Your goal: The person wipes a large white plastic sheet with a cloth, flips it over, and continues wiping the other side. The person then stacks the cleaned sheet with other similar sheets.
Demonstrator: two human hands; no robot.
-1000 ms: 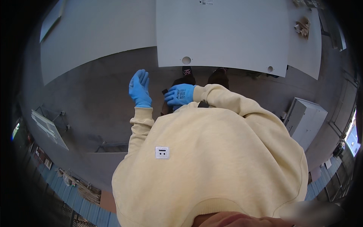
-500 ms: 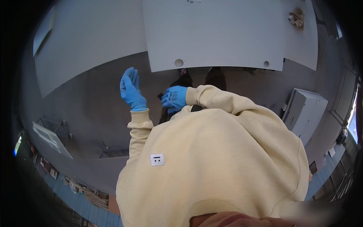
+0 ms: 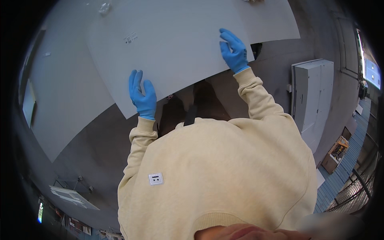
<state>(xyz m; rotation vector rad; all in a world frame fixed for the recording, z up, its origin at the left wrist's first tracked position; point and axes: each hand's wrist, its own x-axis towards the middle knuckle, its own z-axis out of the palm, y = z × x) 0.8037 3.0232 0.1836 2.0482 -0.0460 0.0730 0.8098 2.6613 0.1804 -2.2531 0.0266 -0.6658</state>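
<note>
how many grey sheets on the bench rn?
3 visible. Large grey flat sheet on top under both blue-gloved hands: left hand, right hand. Second grey sheet at left, third upper right. More may lie underneath.

1. Head camera, worn high, looks steeply down the wearer's cream sweatshirt to the floor.
2. It sits close to the chest; the gloved hands lie farther off, on a grey sheet.
3. Fisheye bends the edges; only one view.
</note>
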